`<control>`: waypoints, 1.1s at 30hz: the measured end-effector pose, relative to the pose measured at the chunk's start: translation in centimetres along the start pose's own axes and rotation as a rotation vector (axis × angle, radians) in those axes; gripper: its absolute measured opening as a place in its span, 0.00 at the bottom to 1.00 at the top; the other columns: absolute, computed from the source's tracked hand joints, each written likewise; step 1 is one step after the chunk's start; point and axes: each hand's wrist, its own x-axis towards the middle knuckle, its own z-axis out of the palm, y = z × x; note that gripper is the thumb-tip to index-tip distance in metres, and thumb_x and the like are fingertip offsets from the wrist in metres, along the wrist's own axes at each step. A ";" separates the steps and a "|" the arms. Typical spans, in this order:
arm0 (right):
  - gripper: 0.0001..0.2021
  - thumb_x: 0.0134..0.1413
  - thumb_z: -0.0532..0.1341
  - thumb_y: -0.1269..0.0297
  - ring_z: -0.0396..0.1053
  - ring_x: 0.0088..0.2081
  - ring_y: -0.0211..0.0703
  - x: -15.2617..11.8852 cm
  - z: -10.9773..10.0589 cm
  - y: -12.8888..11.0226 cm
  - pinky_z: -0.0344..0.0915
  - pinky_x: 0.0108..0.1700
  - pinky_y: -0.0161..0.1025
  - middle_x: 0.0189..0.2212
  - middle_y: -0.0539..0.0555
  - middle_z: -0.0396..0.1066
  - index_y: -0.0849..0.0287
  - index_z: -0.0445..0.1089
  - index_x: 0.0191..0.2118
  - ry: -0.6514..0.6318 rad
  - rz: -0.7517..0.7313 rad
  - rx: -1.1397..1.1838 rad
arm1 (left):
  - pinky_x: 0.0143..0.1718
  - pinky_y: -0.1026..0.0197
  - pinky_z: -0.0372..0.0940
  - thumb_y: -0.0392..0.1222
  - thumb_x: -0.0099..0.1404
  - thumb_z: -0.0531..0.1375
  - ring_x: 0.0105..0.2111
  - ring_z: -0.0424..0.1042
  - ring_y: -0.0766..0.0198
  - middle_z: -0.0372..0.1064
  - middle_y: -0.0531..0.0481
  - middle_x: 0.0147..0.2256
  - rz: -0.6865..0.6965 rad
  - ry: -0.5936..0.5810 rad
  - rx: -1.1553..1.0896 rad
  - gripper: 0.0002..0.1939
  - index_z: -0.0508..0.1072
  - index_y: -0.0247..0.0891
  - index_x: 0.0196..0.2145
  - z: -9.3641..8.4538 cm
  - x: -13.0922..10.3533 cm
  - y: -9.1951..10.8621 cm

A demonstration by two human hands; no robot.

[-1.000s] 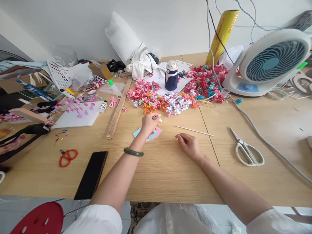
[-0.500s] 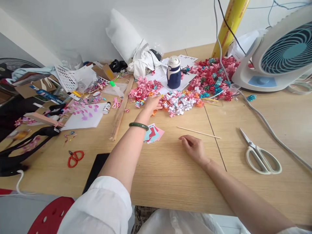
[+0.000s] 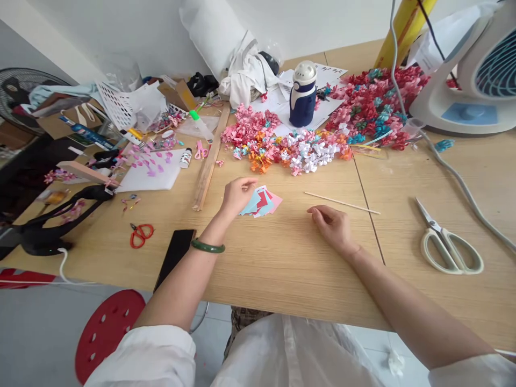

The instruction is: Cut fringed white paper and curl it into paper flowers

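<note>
My left hand (image 3: pixel 237 194), with a green bangle (image 3: pixel 208 246) on its wrist, is just left of the small stack of blue, red and pink paper squares (image 3: pixel 264 202). Its fingers are bent together, and whatever may be between them is too small to make out. Resting on the table, my right hand (image 3: pixel 331 224) has its fingers curled in, and their inside is hidden. A thin wooden stick (image 3: pixel 342 202) lies just beyond it. Behind both hands spreads a pile of small folded paper flowers (image 3: pixel 298 153) in pink, white, orange and red.
White-handled scissors (image 3: pixel 449 244) lie at the right, below a fan (image 3: pixel 455 107) and its grey cable. A dark blue bottle (image 3: pixel 303 97) stands behind the flowers. At the left are a wooden strip (image 3: pixel 212 161), red-handled cutters (image 3: pixel 141 235), a black phone (image 3: pixel 174 255) and clutter.
My left hand has drawn back from the flower pile towards me, to beside the paper squares. My right hand keeps its place on the table. The camera view has shifted.
</note>
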 end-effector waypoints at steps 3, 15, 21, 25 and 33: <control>0.16 0.61 0.56 0.58 0.65 0.23 0.38 0.0 0.0 -0.1 0.60 0.26 0.35 0.24 0.54 0.75 0.62 0.78 0.35 0.004 0.003 -0.003 | 0.61 0.50 0.62 0.41 0.62 0.62 0.55 0.72 0.52 0.75 0.39 0.52 0.068 -0.050 0.064 0.16 0.78 0.37 0.47 0.0 -2.7 -1.0; 0.15 0.61 0.57 0.58 0.65 0.22 0.37 0.1 -0.1 -0.4 0.61 0.27 0.35 0.21 0.51 0.71 0.61 0.78 0.34 0.001 0.023 -0.014 | 0.69 0.38 0.41 0.55 0.70 0.56 0.71 0.42 0.41 0.42 0.32 0.71 0.261 -0.303 0.592 0.36 0.57 0.32 0.68 3.0 -6.8 -2.1; 0.14 0.60 0.57 0.59 0.64 0.22 0.36 0.0 -0.2 -0.6 0.60 0.26 0.34 0.21 0.50 0.70 0.61 0.78 0.35 -0.006 0.042 -0.005 | 0.66 0.46 0.55 0.51 0.73 0.52 0.64 0.62 0.52 0.64 0.36 0.63 0.322 -0.182 0.450 0.26 0.66 0.35 0.62 1.2 -8.0 -1.7; 0.14 0.61 0.57 0.60 0.63 0.22 0.35 0.1 -0.2 -0.7 0.59 0.26 0.34 0.21 0.49 0.69 0.61 0.78 0.35 -0.008 0.045 -0.010 | 0.59 0.52 0.63 0.44 0.70 0.56 0.56 0.70 0.54 0.72 0.40 0.54 0.239 -0.105 0.454 0.17 0.76 0.36 0.51 0.1 -4.9 -1.1; 0.15 0.61 0.57 0.59 0.62 0.21 0.36 0.1 -0.1 -0.6 0.58 0.25 0.34 0.20 0.50 0.69 0.62 0.77 0.34 -0.013 0.047 -0.008 | 0.50 0.53 0.66 0.41 0.49 0.72 0.46 0.73 0.52 0.75 0.44 0.43 0.086 -0.511 0.573 0.28 0.74 0.35 0.49 0.1 -0.4 1.0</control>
